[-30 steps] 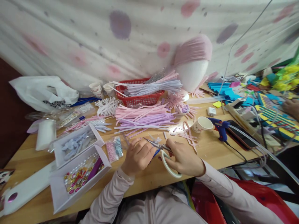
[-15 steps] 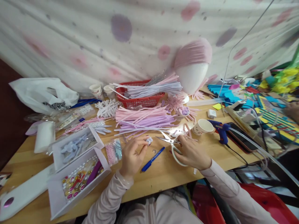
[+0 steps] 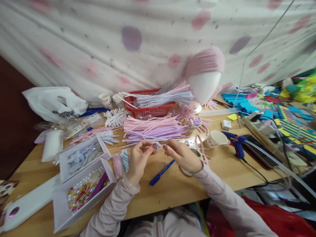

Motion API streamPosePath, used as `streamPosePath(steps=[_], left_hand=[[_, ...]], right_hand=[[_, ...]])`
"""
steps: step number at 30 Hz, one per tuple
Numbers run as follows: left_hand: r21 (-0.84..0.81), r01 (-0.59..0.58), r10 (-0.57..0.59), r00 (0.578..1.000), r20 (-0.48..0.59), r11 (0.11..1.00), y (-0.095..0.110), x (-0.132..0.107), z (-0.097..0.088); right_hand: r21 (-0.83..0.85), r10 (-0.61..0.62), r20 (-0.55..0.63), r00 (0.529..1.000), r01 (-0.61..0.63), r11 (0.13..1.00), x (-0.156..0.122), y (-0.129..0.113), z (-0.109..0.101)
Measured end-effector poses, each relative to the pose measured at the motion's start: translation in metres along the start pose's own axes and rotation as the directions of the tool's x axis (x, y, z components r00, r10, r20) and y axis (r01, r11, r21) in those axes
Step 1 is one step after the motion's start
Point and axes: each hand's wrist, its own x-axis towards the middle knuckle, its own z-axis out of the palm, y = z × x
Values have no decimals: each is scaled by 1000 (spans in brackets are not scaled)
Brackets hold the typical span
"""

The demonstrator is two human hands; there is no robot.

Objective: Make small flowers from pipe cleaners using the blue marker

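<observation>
At the centre of the frame both hands met above the table (image 3: pixel 172 194). The left hand (image 3: pixel 137 159) and the right hand (image 3: pixel 184 155) each pinched one small pale piece (image 3: pixel 157 145) between thumb and forefinger, the other fingers loosely curled. The piece seemed joined to nothing yet, so the work looked early. Just below it lay a blue pen (image 3: pixel 161 168). A heap of pink and lilac strips (image 3: pixel 153 128) lay close behind the fingertips. A paper cup (image 3: pixel 216 138) and a blue glue gun (image 3: pixel 234 142) stood right of centre, a box of beads (image 3: pixel 84 189) at lower left. Nothing blocked the hands.
</observation>
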Motion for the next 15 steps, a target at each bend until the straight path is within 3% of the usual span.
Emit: streamPosePath(steps=[2, 6, 11, 15], left_hand=[[27, -8, 7, 1000, 22, 1000, 0, 2, 3], [36, 39, -40, 999, 35, 999, -4, 7, 4], [43, 122, -124, 991, 53, 992, -12, 13, 1], [75, 134, -144, 980, 138, 988, -18, 17, -2]], right_hand=[[93, -45, -24, 999, 47, 995, 12, -3, 15], [85, -59, -144, 988, 72, 994, 24, 11, 37], [63, -125, -179, 976, 138, 988, 24, 30, 45], [88, -138, -166, 976, 154, 984, 23, 35, 47]])
